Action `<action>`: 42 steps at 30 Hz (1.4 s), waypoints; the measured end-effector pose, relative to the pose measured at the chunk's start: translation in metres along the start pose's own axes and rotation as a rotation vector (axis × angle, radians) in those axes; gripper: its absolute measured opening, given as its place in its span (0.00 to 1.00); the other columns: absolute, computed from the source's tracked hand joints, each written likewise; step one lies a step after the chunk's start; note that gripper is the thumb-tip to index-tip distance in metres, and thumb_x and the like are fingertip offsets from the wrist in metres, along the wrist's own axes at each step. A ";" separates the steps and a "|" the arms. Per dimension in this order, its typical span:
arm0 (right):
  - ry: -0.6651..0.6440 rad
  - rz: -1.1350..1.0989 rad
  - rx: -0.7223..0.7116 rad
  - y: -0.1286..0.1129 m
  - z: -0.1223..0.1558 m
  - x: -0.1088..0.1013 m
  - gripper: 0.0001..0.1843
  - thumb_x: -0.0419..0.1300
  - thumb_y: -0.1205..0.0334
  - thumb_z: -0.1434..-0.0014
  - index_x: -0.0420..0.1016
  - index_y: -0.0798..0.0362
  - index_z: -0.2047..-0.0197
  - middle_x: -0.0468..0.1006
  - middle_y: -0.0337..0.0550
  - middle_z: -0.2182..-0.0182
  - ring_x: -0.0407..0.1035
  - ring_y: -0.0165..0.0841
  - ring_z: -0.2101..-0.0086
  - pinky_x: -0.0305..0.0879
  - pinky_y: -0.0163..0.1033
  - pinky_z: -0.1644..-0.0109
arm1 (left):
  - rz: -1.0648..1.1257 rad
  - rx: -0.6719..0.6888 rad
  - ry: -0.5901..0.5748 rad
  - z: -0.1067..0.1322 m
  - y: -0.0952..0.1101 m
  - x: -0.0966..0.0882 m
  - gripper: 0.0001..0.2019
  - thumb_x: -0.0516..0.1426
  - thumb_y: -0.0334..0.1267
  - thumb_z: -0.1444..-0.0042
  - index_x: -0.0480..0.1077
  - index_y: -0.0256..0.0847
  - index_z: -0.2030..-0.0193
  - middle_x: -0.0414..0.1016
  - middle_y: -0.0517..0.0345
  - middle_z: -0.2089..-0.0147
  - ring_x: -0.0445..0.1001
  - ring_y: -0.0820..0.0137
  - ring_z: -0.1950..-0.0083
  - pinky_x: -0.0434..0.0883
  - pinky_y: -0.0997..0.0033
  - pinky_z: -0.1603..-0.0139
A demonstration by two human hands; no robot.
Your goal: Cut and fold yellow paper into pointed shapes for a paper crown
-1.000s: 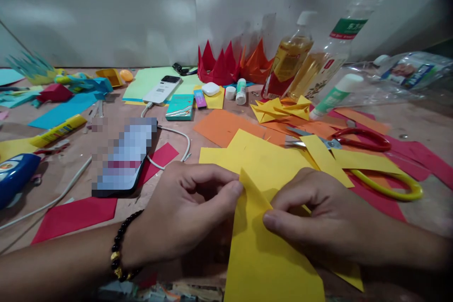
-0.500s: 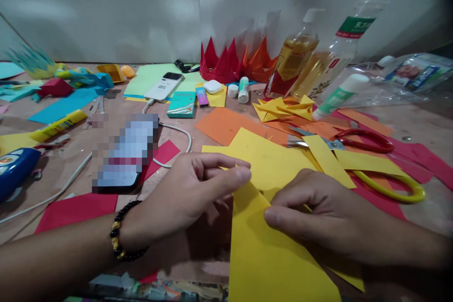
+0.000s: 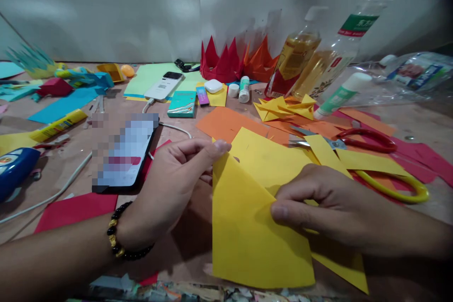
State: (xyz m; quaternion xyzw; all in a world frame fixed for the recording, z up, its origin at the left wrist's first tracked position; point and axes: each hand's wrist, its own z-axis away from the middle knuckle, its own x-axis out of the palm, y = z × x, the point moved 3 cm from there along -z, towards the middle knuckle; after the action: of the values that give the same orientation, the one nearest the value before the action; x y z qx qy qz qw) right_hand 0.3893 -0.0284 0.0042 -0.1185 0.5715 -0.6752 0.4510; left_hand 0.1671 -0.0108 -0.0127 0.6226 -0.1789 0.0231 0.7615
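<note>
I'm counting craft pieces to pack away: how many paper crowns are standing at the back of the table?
2: a red paper crown and, right beside it on the right, an orange paper crown, both by the wall.

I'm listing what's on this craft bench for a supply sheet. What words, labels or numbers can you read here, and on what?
"东方", with anything after it unclear: green label on the clear plastic bottle
Too small to read: print on the white power bank
Too small to read: print on the teal box
Too small to read: label on the plastic bag
Blurred out: the phone's screen
</note>
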 end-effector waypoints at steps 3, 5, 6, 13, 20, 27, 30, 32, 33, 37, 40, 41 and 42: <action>0.000 0.023 -0.003 0.001 0.000 -0.001 0.31 0.62 0.43 0.28 0.60 0.52 0.77 0.57 0.32 0.80 0.50 0.26 0.77 0.46 0.36 0.73 | -0.012 -0.135 -0.192 0.005 -0.003 0.006 0.11 0.70 0.48 0.35 0.86 0.44 0.53 0.88 0.55 0.56 0.85 0.67 0.58 0.79 0.74 0.59; -0.008 0.025 0.000 0.002 -0.001 0.000 0.31 0.62 0.44 0.28 0.59 0.52 0.77 0.55 0.31 0.80 0.50 0.25 0.77 0.46 0.36 0.73 | -0.057 -0.194 -0.236 0.007 -0.005 0.007 0.14 0.71 0.50 0.37 0.86 0.42 0.55 0.88 0.53 0.55 0.86 0.64 0.56 0.79 0.73 0.59; -0.012 0.024 -0.004 0.003 -0.001 0.000 0.31 0.62 0.45 0.29 0.58 0.52 0.77 0.54 0.31 0.80 0.49 0.25 0.77 0.46 0.36 0.73 | -0.075 -0.190 -0.211 0.007 -0.005 0.006 0.15 0.71 0.52 0.37 0.85 0.42 0.56 0.88 0.52 0.54 0.86 0.63 0.56 0.80 0.72 0.60; 0.225 0.028 -0.053 0.013 -0.006 -0.016 0.31 0.63 0.41 0.30 0.64 0.53 0.78 0.61 0.32 0.80 0.53 0.25 0.78 0.49 0.34 0.75 | -0.114 0.058 0.030 -0.003 0.001 -0.006 0.13 0.71 0.50 0.37 0.85 0.43 0.56 0.88 0.56 0.53 0.85 0.64 0.53 0.82 0.72 0.55; 0.909 0.532 -0.452 0.004 0.010 -0.031 0.10 0.65 0.58 0.28 0.89 0.48 0.50 0.91 0.43 0.55 0.85 0.40 0.59 0.82 0.44 0.50 | -0.015 0.085 -0.018 -0.002 -0.002 -0.005 0.23 0.74 0.51 0.40 0.80 0.47 0.41 0.82 0.50 0.35 0.80 0.54 0.35 0.79 0.54 0.35; 0.896 1.214 -0.859 -0.004 0.014 -0.014 0.12 0.72 0.66 0.34 0.84 0.55 0.47 0.85 0.52 0.42 0.81 0.46 0.42 0.83 0.47 0.42 | -0.086 -0.092 -0.373 0.014 -0.004 0.018 0.25 0.71 0.55 0.38 0.81 0.42 0.42 0.83 0.45 0.39 0.80 0.55 0.37 0.76 0.57 0.34; 0.805 1.140 -0.904 -0.008 0.014 -0.006 0.18 0.70 0.48 0.32 0.84 0.52 0.48 0.87 0.48 0.44 0.82 0.47 0.43 0.82 0.52 0.43 | -0.119 -0.130 -0.282 0.016 -0.007 0.016 0.18 0.65 0.56 0.32 0.81 0.41 0.57 0.85 0.54 0.56 0.81 0.65 0.55 0.78 0.65 0.49; 0.815 0.969 -0.875 -0.011 0.017 -0.007 0.19 0.67 0.45 0.31 0.84 0.50 0.47 0.87 0.49 0.43 0.80 0.47 0.42 0.77 0.54 0.38 | -0.201 -0.166 -0.193 0.016 -0.009 0.011 0.21 0.62 0.57 0.31 0.78 0.40 0.65 0.80 0.58 0.66 0.76 0.69 0.65 0.74 0.71 0.61; 0.846 0.844 -0.827 -0.012 0.019 -0.009 0.18 0.66 0.46 0.31 0.84 0.49 0.47 0.87 0.48 0.43 0.79 0.46 0.42 0.75 0.53 0.36 | -0.247 -0.175 -0.171 0.017 -0.008 0.009 0.22 0.61 0.57 0.31 0.77 0.39 0.68 0.78 0.59 0.69 0.73 0.71 0.68 0.71 0.73 0.65; 0.750 0.150 -0.390 -0.008 0.016 -0.016 0.15 0.65 0.47 0.30 0.85 0.44 0.47 0.89 0.38 0.56 0.82 0.35 0.57 0.78 0.39 0.53 | -0.385 -0.230 -0.303 0.022 -0.001 0.010 0.21 0.61 0.52 0.36 0.72 0.39 0.75 0.71 0.60 0.75 0.66 0.73 0.73 0.63 0.74 0.71; 0.470 -0.153 -0.110 -0.005 0.008 -0.004 0.13 0.71 0.49 0.37 0.85 0.48 0.66 0.82 0.35 0.72 0.73 0.28 0.71 0.69 0.32 0.68 | -0.455 -0.285 -0.430 0.026 0.005 0.017 0.19 0.61 0.49 0.38 0.70 0.40 0.76 0.67 0.62 0.75 0.62 0.74 0.73 0.61 0.74 0.71; 0.425 -0.200 -0.069 -0.006 0.006 -0.001 0.14 0.73 0.51 0.39 0.83 0.49 0.71 0.80 0.34 0.74 0.70 0.27 0.73 0.66 0.31 0.69 | -0.453 -0.287 -0.459 0.026 0.005 0.019 0.19 0.61 0.48 0.37 0.70 0.40 0.75 0.67 0.62 0.74 0.62 0.74 0.72 0.61 0.74 0.71; 0.409 -0.235 -0.048 -0.007 0.006 0.001 0.14 0.74 0.52 0.40 0.82 0.50 0.72 0.78 0.34 0.76 0.67 0.26 0.74 0.64 0.30 0.70 | -0.442 -0.282 -0.477 0.026 0.006 0.020 0.19 0.61 0.48 0.36 0.70 0.40 0.75 0.67 0.63 0.74 0.61 0.74 0.72 0.62 0.74 0.70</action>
State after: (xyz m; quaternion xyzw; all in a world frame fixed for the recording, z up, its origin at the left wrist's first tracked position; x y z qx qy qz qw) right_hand 0.3890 -0.0337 0.0115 -0.0555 0.6491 -0.7193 0.2413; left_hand 0.1783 -0.0384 0.0028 0.5230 -0.2141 -0.3131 0.7633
